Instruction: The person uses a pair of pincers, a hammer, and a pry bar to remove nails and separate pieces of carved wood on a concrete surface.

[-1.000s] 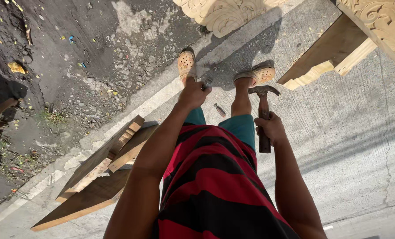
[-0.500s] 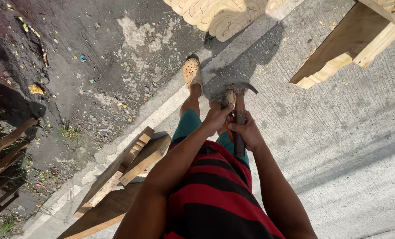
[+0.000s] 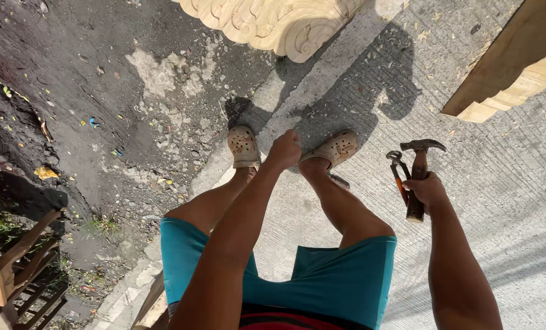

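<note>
Over the concrete pavement [image 3: 505,201], the right hand [image 3: 429,188] now grips the claw hammer [image 3: 420,174] and pliers [image 3: 398,174] alone, out beside the right leg, while the left hand [image 3: 285,150], having let go, hangs fisted above the clogs [image 3: 243,146].

The person stands on the pavement [image 3: 517,201] with one foot on each side of the curb edge. The left hand [image 3: 285,150] hangs in front of the right shoe [image 3: 334,150], just right of the left shoe [image 3: 243,146]. The right hand [image 3: 429,189] is out to the right, its fingers around a hammer [image 3: 418,174] and pliers [image 3: 398,171], the pliers left of the hammer. A carved wooden panel [image 3: 273,21] lies ahead, a plank [image 3: 511,73] to the far right, a wooden frame [image 3: 16,269] at the lower left
</note>
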